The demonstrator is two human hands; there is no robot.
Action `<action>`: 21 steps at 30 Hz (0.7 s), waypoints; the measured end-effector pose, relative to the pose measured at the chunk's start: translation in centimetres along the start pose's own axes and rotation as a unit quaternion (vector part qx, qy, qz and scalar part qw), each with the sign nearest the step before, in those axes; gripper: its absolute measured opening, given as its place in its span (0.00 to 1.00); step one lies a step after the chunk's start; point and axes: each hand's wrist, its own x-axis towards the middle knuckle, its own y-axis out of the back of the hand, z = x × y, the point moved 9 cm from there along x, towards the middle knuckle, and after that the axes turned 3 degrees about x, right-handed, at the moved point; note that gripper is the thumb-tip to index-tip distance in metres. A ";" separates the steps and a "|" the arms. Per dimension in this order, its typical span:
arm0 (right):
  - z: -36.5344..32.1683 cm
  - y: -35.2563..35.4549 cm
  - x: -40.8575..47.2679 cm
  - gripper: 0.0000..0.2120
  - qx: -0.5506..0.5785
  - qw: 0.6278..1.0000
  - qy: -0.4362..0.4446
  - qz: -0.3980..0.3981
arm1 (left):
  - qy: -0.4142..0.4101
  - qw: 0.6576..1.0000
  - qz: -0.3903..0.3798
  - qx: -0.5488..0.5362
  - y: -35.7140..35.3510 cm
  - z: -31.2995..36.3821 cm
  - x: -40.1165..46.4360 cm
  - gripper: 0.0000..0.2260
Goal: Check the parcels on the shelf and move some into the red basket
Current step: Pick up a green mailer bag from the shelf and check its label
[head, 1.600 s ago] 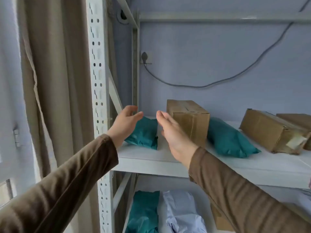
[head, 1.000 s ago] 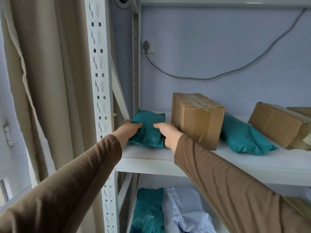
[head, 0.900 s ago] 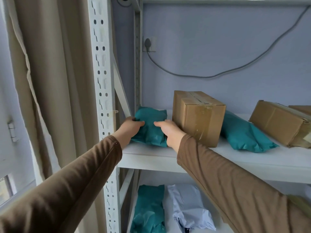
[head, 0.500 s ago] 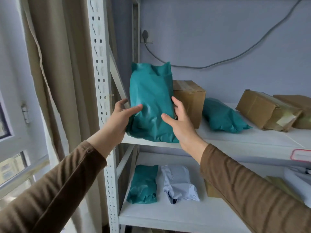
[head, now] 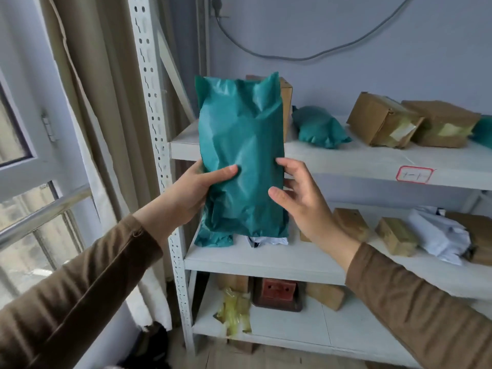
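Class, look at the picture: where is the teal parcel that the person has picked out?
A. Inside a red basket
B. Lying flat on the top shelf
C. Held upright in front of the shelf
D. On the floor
C: the teal parcel stands upright between the left hand and the right hand, off the shelf.

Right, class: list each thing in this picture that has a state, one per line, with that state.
Teal plastic mailer bag: upright, off the shelf, held up.
Left hand: grips the bag's left edge.
Right hand: fingers on the bag's right edge.
Second teal bag: lying on the top white shelf.
Brown cardboard boxes: closed, taped, lying there too.
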 end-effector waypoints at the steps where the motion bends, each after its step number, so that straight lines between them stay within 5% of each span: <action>1: 0.8 1.0 -0.8 0.15 0.019 0.999 -0.016 0.033 | -0.019 0.999 0.005 0.037 -0.3 0.0 -0.7 0.29; 3: 3.3 3.1 -2.3 0.05 0.079 0.988 -0.080 0.107 | -0.074 0.983 0.001 0.170 -1.2 0.7 -2.0 0.32; 4: 5.1 4.0 -3.0 0.07 0.129 0.973 -0.134 0.133 | -0.131 0.948 -0.005 0.290 -1.8 1.5 -2.5 0.32; 6: 8.4 4.0 -4.6 0.12 0.252 0.923 -0.266 0.116 | -0.278 0.773 -0.016 0.570 -4.1 2.5 -3.7 0.32; 8: 9.8 3.0 -6.6 0.24 0.336 0.868 -0.364 0.036 | -0.391 0.582 -0.033 0.712 -6.5 2.1 -4.5 0.32; 10: 9.8 2.5 -7.9 0.36 0.374 0.841 -0.389 -0.042 | -0.459 0.496 -0.050 0.735 -8.0 1.6 -5.3 0.27; 12: 8.8 2.5 -8.5 0.38 0.347 0.854 -0.376 -0.093 | -0.511 0.452 -0.045 0.729 -8.3 1.2 -6.0 0.23; 14: 7.7 2.3 -8.5 0.36 0.307 0.874 -0.351 -0.137 | -0.535 0.442 -0.034 0.720 -7.6 0.7 -6.3 0.23; 17: 7.0 1.7 -7.7 0.33 0.273 0.889 -0.341 -0.135 | -0.523 0.494 -0.008 0.694 -5.7 -0.3 -5.7 0.29; 19: 6.4 1.5 -6.7 0.28 0.240 0.915 -0.305 -0.108 | -0.467 0.570 0.052 0.674 -3.6 -1.1 -4.8 0.37; 21: 5.6 1.3 -5.6 0.28 0.215 0.937 -0.262 -0.082 | -0.361 0.727 0.159 0.562 -0.1 -1.8 -4.3 0.44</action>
